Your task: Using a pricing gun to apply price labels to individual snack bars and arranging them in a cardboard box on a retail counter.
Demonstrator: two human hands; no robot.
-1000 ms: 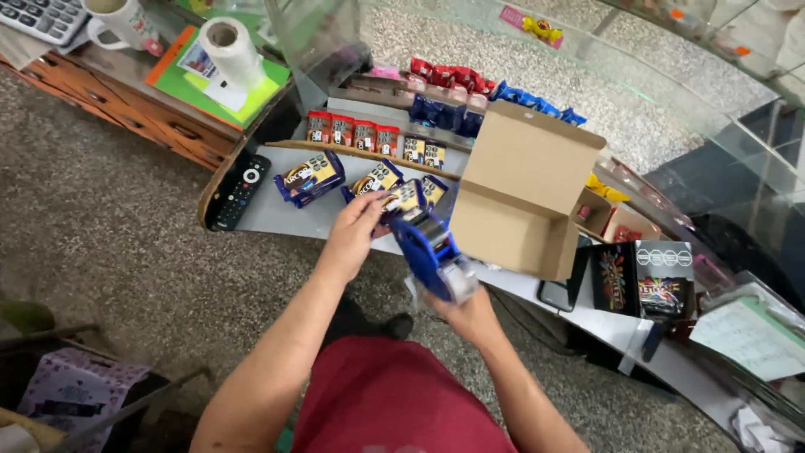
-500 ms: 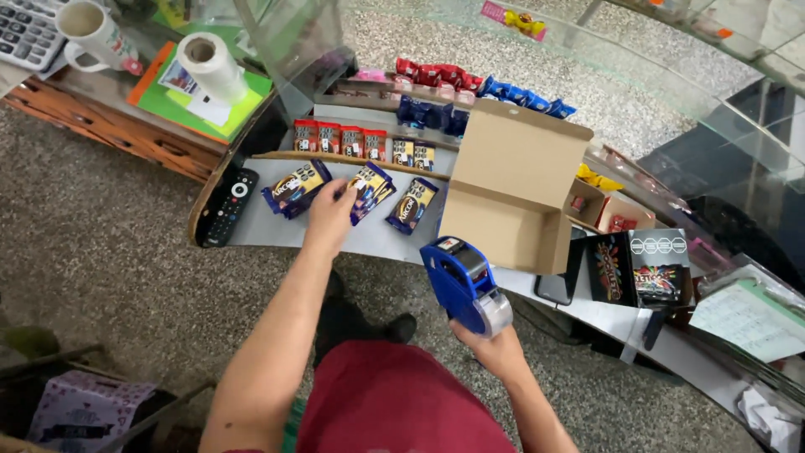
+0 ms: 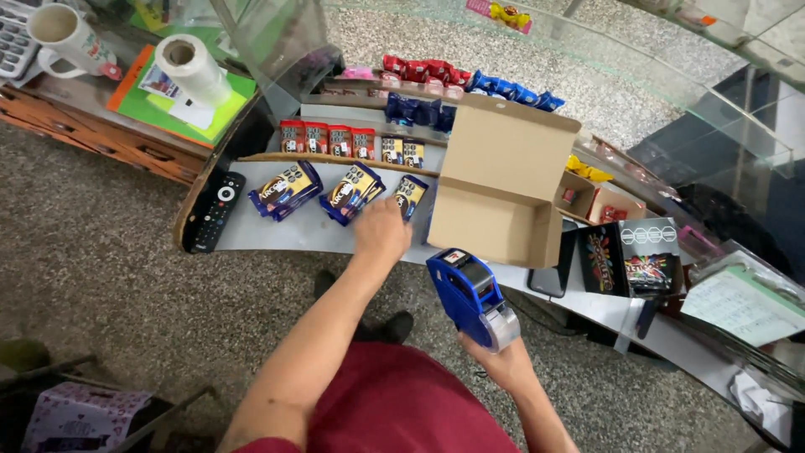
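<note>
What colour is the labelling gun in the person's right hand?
The labelling gun is blue with a grey front end; the head view shows it clearly.

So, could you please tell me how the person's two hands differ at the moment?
The left hand is stretched out flat over the dark blue snack packs on the grey shelf, gripping nothing visible; the right hand is drawn back near the body, closed around a blue price-label gun. Both are bare.

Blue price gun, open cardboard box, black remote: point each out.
blue price gun (image 3: 471,295), head view, on its blue body above the right hand.
open cardboard box (image 3: 490,225), head view, on the empty inside floor.
black remote (image 3: 215,211), head view, on its button face.
</note>
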